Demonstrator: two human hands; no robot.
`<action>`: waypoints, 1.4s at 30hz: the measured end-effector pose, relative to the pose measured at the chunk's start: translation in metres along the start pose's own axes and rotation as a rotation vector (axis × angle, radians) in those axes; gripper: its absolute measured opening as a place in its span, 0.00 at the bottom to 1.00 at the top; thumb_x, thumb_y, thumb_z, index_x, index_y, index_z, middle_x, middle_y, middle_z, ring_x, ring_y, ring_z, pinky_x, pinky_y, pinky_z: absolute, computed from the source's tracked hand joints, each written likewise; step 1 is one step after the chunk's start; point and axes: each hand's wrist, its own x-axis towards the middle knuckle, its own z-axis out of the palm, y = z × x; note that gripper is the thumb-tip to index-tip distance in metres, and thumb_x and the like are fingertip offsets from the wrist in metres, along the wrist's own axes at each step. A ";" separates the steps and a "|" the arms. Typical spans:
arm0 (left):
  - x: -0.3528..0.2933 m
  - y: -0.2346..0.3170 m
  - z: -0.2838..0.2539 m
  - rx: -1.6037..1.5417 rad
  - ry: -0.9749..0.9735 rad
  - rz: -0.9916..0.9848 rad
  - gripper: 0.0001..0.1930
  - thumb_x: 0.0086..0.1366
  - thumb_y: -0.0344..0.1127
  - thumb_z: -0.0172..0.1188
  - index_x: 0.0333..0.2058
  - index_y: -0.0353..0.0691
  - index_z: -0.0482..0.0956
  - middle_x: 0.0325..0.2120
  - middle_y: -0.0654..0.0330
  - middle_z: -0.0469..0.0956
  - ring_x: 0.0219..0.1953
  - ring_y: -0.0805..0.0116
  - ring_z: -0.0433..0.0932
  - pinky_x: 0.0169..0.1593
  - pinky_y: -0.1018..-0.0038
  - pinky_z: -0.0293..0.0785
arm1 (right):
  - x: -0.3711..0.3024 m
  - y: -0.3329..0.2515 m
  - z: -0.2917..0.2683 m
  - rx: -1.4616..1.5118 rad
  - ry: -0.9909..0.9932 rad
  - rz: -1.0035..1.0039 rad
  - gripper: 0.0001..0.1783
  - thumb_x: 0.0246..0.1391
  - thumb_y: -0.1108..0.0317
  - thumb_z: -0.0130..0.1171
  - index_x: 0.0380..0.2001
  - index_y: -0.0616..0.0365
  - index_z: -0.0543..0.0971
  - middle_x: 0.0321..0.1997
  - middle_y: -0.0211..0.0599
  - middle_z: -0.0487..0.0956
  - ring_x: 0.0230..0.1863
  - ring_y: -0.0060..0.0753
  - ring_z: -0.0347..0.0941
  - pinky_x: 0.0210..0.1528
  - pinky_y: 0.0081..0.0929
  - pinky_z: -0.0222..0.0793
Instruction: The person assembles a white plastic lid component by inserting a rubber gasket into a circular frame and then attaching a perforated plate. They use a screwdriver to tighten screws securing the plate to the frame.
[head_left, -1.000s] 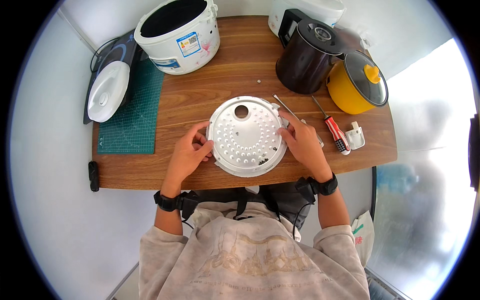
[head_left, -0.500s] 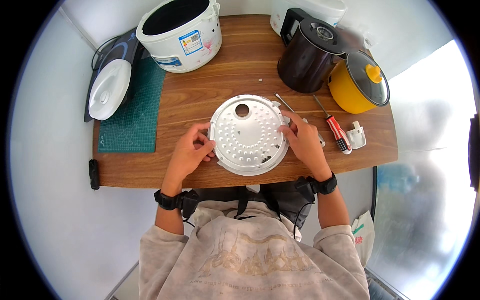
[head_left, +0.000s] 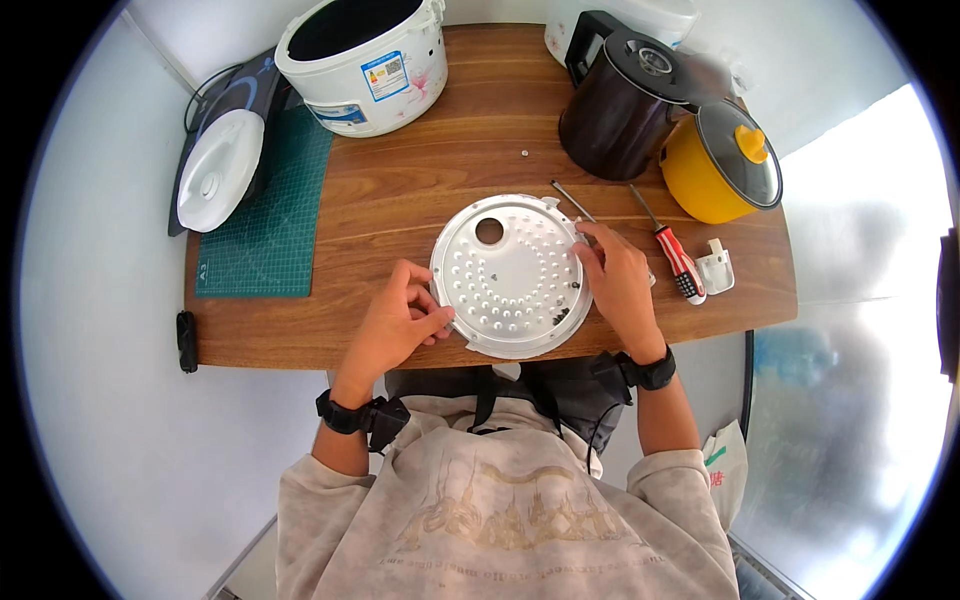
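In front of me a round silvery metal plate (head_left: 505, 285) lies on the table, dotted with rows of small bumps and pierced by one round hole near its far edge. Several small dark screws (head_left: 560, 317) rest on its near right part. My left hand (head_left: 398, 318) has its fingers curled at the plate's left rim, thumb and fingers closed there. At the right rim, my right hand (head_left: 612, 275) holds the edge between thumb and fingers. A slim screwdriver (head_left: 572, 200) lies behind that hand, which partly hides it.
A red-and-white screwdriver (head_left: 680, 265) and a white plastic piece (head_left: 716, 270) lie to the right. Behind stand a dark kettle (head_left: 615, 115), a yellow pot (head_left: 705, 175) and a white cooker body (head_left: 375, 90). A green cutting mat (head_left: 265, 250) and white oval lid (head_left: 220, 170) are left.
The metal plate has turned a little counterclockwise and shifted slightly right, with the screws on it. Both hands have moved along with its rim.
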 end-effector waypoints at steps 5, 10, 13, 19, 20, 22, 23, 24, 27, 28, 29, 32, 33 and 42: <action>-0.001 0.002 0.001 0.034 -0.006 -0.053 0.19 0.66 0.32 0.68 0.46 0.34 0.65 0.29 0.56 0.81 0.31 0.70 0.84 0.30 0.76 0.80 | -0.008 -0.009 -0.011 0.006 -0.062 0.115 0.19 0.55 0.71 0.67 0.50 0.60 0.80 0.34 0.43 0.79 0.31 0.42 0.77 0.37 0.36 0.73; -0.001 0.000 0.002 0.025 -0.030 -0.090 0.18 0.67 0.32 0.66 0.46 0.37 0.65 0.31 0.57 0.80 0.30 0.70 0.84 0.29 0.77 0.80 | -0.021 -0.013 -0.020 0.072 -0.117 0.066 0.23 0.54 0.72 0.67 0.54 0.62 0.78 0.37 0.43 0.77 0.32 0.37 0.76 0.38 0.32 0.74; 0.000 -0.002 -0.003 -0.010 -0.030 -0.108 0.15 0.70 0.35 0.62 0.47 0.37 0.66 0.32 0.57 0.80 0.30 0.70 0.84 0.29 0.77 0.80 | -0.022 -0.009 -0.022 0.103 -0.102 0.055 0.22 0.55 0.73 0.66 0.54 0.63 0.78 0.39 0.43 0.78 0.33 0.36 0.77 0.38 0.31 0.74; 0.018 0.002 -0.020 0.091 0.088 0.011 0.14 0.74 0.35 0.55 0.54 0.37 0.73 0.37 0.57 0.79 0.34 0.72 0.81 0.32 0.76 0.82 | -0.027 -0.005 -0.024 0.157 -0.041 0.083 0.21 0.59 0.71 0.65 0.55 0.63 0.77 0.36 0.43 0.80 0.32 0.34 0.78 0.36 0.28 0.75; 0.023 0.000 -0.021 0.137 0.112 0.066 0.15 0.74 0.34 0.55 0.56 0.36 0.74 0.38 0.57 0.79 0.34 0.72 0.81 0.32 0.76 0.82 | -0.029 -0.008 -0.027 0.136 -0.045 0.084 0.22 0.59 0.70 0.65 0.56 0.62 0.77 0.35 0.42 0.81 0.32 0.34 0.78 0.35 0.28 0.75; 0.028 0.005 -0.022 0.218 0.131 0.132 0.17 0.74 0.31 0.54 0.58 0.37 0.76 0.40 0.58 0.77 0.36 0.72 0.80 0.34 0.76 0.83 | -0.034 -0.020 -0.036 0.195 -0.168 0.260 0.25 0.59 0.70 0.65 0.58 0.62 0.75 0.32 0.40 0.80 0.30 0.32 0.78 0.35 0.27 0.75; 0.029 0.013 -0.021 0.254 0.126 0.144 0.17 0.74 0.30 0.53 0.60 0.38 0.76 0.41 0.59 0.76 0.38 0.72 0.79 0.36 0.77 0.83 | -0.037 -0.024 -0.040 0.223 -0.229 0.349 0.26 0.58 0.70 0.66 0.60 0.61 0.75 0.31 0.39 0.80 0.29 0.32 0.78 0.35 0.26 0.75; 0.030 0.017 -0.020 0.290 0.122 0.155 0.18 0.75 0.29 0.51 0.61 0.40 0.76 0.42 0.60 0.75 0.40 0.72 0.78 0.38 0.77 0.84 | -0.042 -0.022 -0.040 0.244 -0.260 0.340 0.27 0.58 0.70 0.66 0.61 0.61 0.74 0.30 0.39 0.80 0.28 0.31 0.77 0.35 0.26 0.74; 0.034 0.019 -0.019 0.243 0.027 0.144 0.19 0.74 0.26 0.50 0.61 0.39 0.76 0.43 0.60 0.73 0.39 0.72 0.78 0.40 0.79 0.84 | -0.054 -0.016 -0.040 0.292 -0.315 0.324 0.31 0.57 0.71 0.67 0.63 0.62 0.72 0.30 0.37 0.80 0.27 0.28 0.77 0.35 0.25 0.74; 0.035 0.018 -0.017 0.239 0.025 0.155 0.19 0.74 0.25 0.50 0.61 0.39 0.76 0.42 0.60 0.73 0.40 0.72 0.78 0.41 0.79 0.84 | -0.055 -0.016 -0.039 0.298 -0.310 0.322 0.31 0.56 0.72 0.67 0.63 0.62 0.72 0.30 0.37 0.80 0.27 0.28 0.77 0.35 0.24 0.74; 0.035 0.017 -0.016 0.234 0.025 0.166 0.20 0.74 0.25 0.49 0.62 0.39 0.76 0.42 0.61 0.73 0.40 0.73 0.78 0.41 0.79 0.84 | -0.056 -0.016 -0.038 0.303 -0.305 0.320 0.32 0.56 0.72 0.67 0.64 0.62 0.71 0.30 0.37 0.80 0.27 0.27 0.77 0.35 0.24 0.74; 0.034 0.015 -0.015 0.214 0.020 0.178 0.20 0.74 0.24 0.50 0.62 0.39 0.76 0.41 0.61 0.73 0.40 0.73 0.78 0.42 0.78 0.83 | -0.054 -0.019 -0.041 0.270 -0.321 0.307 0.33 0.55 0.74 0.67 0.64 0.63 0.71 0.31 0.37 0.81 0.28 0.26 0.77 0.34 0.24 0.74; 0.034 0.014 -0.016 0.206 0.019 0.178 0.20 0.74 0.24 0.50 0.62 0.39 0.76 0.41 0.61 0.73 0.40 0.73 0.78 0.43 0.78 0.83 | -0.054 -0.017 -0.039 0.293 -0.306 0.314 0.32 0.55 0.75 0.66 0.64 0.64 0.71 0.31 0.36 0.81 0.29 0.25 0.77 0.34 0.23 0.74; 0.028 0.008 -0.017 0.091 0.044 0.151 0.17 0.75 0.26 0.51 0.59 0.34 0.77 0.41 0.56 0.81 0.38 0.72 0.81 0.43 0.76 0.82 | -0.046 -0.015 -0.032 0.480 -0.235 0.405 0.30 0.57 0.77 0.62 0.64 0.67 0.72 0.31 0.35 0.81 0.27 0.20 0.78 0.34 0.20 0.76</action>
